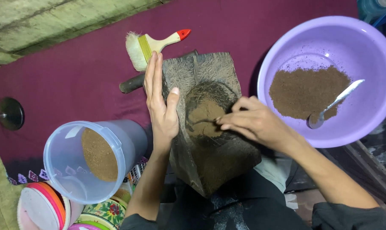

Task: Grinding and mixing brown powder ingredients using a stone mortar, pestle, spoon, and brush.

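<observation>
- Dark maroon cloth [73, 76] covers the work surface.
- Left hand [161, 100], fingers straight and together, braces the dark carved wooden mould [210, 140].
- Right hand [252, 121] pinches a thin tool in its powder-filled hollow.
- Lilac plastic basin [371, 55], brown powder, metal spoon [333, 104] just right.

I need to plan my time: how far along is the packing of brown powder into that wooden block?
Done: the block's round hollow already holds brown powder. In hand: the left hand steadies the block while the right hand works the powder with a thin tool. Left: plenty of powder sits in the purple basin, and the brush lies unused.
</observation>
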